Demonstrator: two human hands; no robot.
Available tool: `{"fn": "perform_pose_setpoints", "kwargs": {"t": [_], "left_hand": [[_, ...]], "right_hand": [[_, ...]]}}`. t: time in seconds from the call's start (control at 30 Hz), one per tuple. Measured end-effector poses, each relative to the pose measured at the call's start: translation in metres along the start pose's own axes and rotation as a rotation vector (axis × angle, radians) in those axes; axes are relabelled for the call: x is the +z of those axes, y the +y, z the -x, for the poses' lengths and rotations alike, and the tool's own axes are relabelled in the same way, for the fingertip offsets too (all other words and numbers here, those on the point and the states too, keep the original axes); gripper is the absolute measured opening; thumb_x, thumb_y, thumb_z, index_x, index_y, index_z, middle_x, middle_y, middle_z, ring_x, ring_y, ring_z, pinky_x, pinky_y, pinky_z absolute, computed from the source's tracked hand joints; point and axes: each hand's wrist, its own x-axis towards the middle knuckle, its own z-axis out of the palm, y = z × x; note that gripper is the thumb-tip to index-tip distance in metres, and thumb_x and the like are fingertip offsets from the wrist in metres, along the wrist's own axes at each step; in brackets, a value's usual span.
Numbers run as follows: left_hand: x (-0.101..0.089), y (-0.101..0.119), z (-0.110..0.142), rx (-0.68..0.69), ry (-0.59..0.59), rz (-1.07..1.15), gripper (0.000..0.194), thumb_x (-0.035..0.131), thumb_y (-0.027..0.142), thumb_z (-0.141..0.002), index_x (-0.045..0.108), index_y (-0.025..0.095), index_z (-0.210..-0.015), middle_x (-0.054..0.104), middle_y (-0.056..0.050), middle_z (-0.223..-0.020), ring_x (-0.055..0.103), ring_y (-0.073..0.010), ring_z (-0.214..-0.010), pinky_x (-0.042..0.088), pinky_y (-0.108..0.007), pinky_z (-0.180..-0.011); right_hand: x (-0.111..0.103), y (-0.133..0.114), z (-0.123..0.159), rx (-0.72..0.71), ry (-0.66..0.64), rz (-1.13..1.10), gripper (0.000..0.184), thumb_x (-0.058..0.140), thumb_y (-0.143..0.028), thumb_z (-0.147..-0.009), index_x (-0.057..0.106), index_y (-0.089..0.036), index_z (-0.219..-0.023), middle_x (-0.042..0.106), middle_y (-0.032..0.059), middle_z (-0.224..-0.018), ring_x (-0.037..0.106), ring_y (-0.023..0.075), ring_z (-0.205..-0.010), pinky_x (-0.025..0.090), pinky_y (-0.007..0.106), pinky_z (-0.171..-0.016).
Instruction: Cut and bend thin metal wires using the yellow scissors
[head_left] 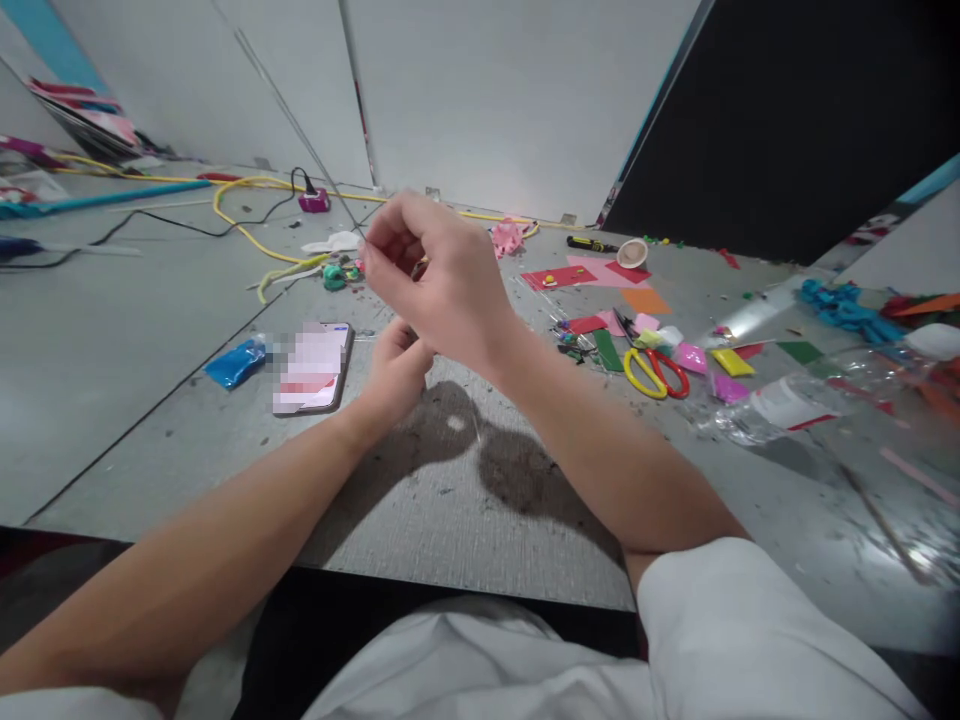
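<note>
The right hand [442,275] is raised, its fingertips pinched on a thin strand [289,112] that extends up and left. The left hand [397,372] is lower, fingers curled; whether it grips anything cannot be determined. A phone [319,368] lies beside it on the table [187,480].

Back wall: plain white panels [517,90] across 12 o'clock, running on towards 10.
Panel joint: a dark upright gap [358,100] at 11 o'clock.
Black panel: a large, flat dark sheet [787,120] at 2 o'clock.
Blue trim: a broad strip [64,35] at 10 o'clock.
Bench: grey, scuffed top [112,345], its front edge at 6 o'clock.
Bench seam: a thin dark line [154,405] slanting from 8 towards 11 o'clock.
Light: whitish glare [772,310] between 2 and 3 o'clock; soft shadows [525,470] towards 6.
</note>
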Motion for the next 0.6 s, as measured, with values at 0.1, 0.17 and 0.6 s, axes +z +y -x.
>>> {"fn": "perform_pose_setpoints", "kwargs": {"t": [0.1,0.17,0.6], "left_hand": [[-0.004,-0.001,-0.003,0.121,0.035,0.005,0.020,0.069,0.024,-0.077,0.050,0.021,-0.072,0.038,0.005,-0.058,0.031,-0.0103,-0.054,0.025,-0.026,-0.050],[-0.006,-0.003,-0.006,0.141,-0.003,0.005,0.018,0.071,0.025,-0.079,0.053,0.022,-0.077,0.043,0.005,-0.062,0.034,-0.0099,-0.055,0.029,-0.025,-0.052],[-0.006,-0.014,-0.011,0.105,-0.102,-0.089,0.037,0.074,0.047,-0.088,0.053,0.021,-0.074,0.048,0.004,-0.059,0.044,-0.0105,-0.054,0.040,-0.024,-0.052]], "right_hand": [[0.002,0.001,0.004,0.088,0.080,-0.079,0.016,0.062,-0.043,-0.099,0.053,-0.032,-0.107,0.066,0.0004,-0.109,0.060,0.0208,-0.113,0.056,0.030,-0.083],[0.001,0.007,0.006,0.112,0.143,-0.153,0.016,0.058,-0.043,-0.101,0.052,-0.031,-0.109,0.064,0.0007,-0.110,0.059,0.0202,-0.114,0.055,0.030,-0.083],[-0.011,0.080,0.031,-0.092,0.143,-0.052,0.013,0.066,-0.035,-0.095,0.060,-0.023,-0.097,0.068,0.0007,-0.093,0.062,0.0150,-0.083,0.051,0.029,-0.075]]}}
